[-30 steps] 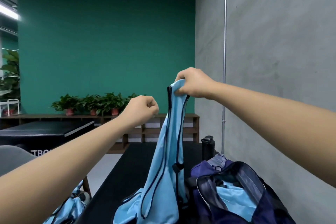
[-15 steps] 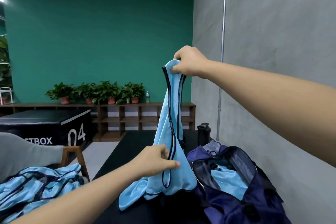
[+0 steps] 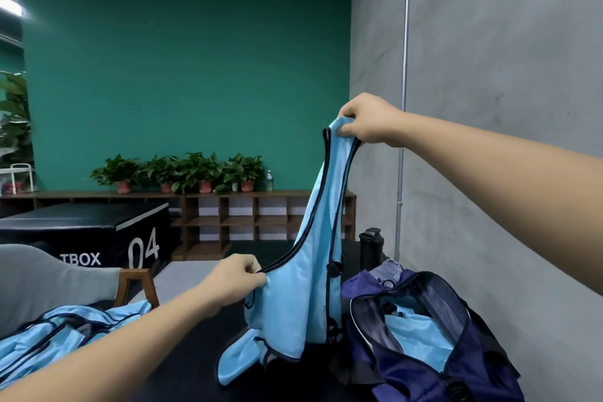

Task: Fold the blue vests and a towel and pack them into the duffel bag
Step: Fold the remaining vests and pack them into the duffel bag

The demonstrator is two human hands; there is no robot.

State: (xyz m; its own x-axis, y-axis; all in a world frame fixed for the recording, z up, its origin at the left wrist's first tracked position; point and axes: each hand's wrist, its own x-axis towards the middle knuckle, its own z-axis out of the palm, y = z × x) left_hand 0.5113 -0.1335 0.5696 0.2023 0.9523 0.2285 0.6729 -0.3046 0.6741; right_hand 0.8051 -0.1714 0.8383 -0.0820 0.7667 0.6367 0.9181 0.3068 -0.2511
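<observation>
R hand [image 3: 368, 121] grips top of blue vest [image 3: 310, 287], held up over black desk [image 3: 182, 369]; L hand [image 3: 235, 281] pinches its dark-trimmed side edge lower down. Open duffel bag [image 3: 424, 369] just right, blue cloth inside. More vests [image 3: 62, 333] lie far left.

You're in a gym or fitness studio — the padded black jump box [image 3: 81, 232] printed "TBOX 04" gives it away. Beyond it you have a low wooden cubby shelf [image 3: 248, 222] topped with a row of potted plants [image 3: 182, 170] against a teal wall [image 3: 182, 59], a bare concrete wall [image 3: 489, 75] on your right, and blue training vests [image 3: 65, 330] heaped at your left.
</observation>
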